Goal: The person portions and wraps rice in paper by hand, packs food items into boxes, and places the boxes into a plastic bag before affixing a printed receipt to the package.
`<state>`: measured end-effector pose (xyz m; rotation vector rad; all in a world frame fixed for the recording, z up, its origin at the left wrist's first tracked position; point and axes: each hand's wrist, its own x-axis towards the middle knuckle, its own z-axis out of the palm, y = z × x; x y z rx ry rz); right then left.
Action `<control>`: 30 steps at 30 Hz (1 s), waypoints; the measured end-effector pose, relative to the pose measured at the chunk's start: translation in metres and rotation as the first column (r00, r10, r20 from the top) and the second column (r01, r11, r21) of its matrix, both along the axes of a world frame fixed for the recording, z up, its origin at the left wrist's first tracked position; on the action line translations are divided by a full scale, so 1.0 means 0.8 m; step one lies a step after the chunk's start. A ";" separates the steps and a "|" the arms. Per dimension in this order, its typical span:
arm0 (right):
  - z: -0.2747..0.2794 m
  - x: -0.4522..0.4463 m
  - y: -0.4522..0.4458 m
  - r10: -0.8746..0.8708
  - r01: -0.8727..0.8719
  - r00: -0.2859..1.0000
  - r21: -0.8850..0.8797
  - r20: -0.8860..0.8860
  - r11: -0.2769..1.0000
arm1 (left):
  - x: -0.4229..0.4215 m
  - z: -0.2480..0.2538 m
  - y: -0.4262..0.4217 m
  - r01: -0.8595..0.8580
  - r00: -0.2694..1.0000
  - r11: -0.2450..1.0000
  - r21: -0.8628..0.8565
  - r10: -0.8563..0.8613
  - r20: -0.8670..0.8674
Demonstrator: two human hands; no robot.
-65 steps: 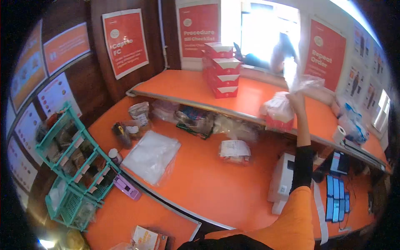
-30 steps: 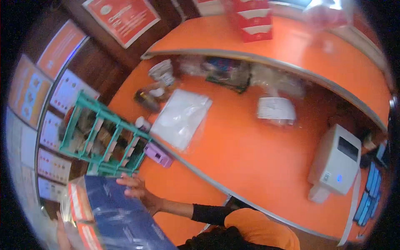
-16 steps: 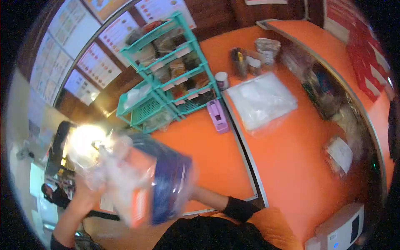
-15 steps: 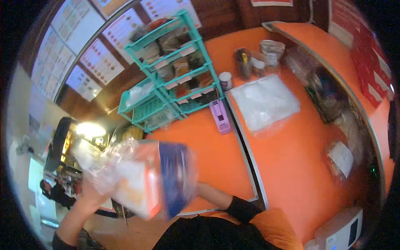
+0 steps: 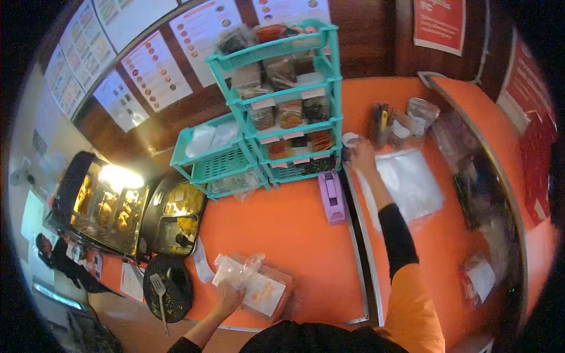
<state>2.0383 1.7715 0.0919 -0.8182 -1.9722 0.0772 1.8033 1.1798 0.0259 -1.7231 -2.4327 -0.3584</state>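
On the orange counter's near part, my left hand (image 5: 228,296) is closed on the gathered top of a clear plastic bag (image 5: 265,293) with boxes in it, a white and orange one uppermost. My right hand (image 5: 361,154) reaches to a small white-lidded container (image 5: 349,143) beside the green rack; its fingers are around the lid. Just below that hand stands a purple tape dispenser (image 5: 332,198). Flat clear plastic bags (image 5: 407,183) lie to the right of my forearm.
A green tiered rack (image 5: 276,56) holds small packets. At left are a lit food warmer (image 5: 109,206), a black tray with food (image 5: 178,215) and a spatula (image 5: 158,286) on a black round lid. A person in dark clothes (image 5: 70,265) is at far left. A wrapped packet (image 5: 479,281) lies right.
The view has swung left from the printer side. The bag of boxes, held up in both hands before, now rests on the counter. My right hand has left it and reached to the small container.
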 end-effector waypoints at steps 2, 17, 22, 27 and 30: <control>0.017 -0.013 0.031 -0.025 0.019 0.968 0.026 0.248 0.999 | 0.010 0.040 0.038 0.041 0.984 0.997 0.064 -0.052 0.172; 0.026 -0.006 0.100 0.242 -0.275 0.957 -0.232 -0.158 0.933 | 0.020 0.053 0.083 0.183 0.816 0.975 0.127 -0.223 0.533; 0.071 0.061 -0.069 0.251 -0.306 0.930 -0.189 -0.269 0.933 | 0.002 0.091 0.087 0.385 0.687 0.923 0.008 -0.293 0.665; 0.047 0.007 -0.440 0.661 -0.661 0.550 -0.750 -0.510 -0.028 | -0.027 0.041 0.104 0.448 0.483 0.889 0.090 -0.325 0.813; -0.014 -0.069 -0.550 0.529 -0.654 0.730 -0.667 -0.433 0.356 | -0.022 0.081 0.125 0.457 0.645 0.856 -0.241 -0.133 0.752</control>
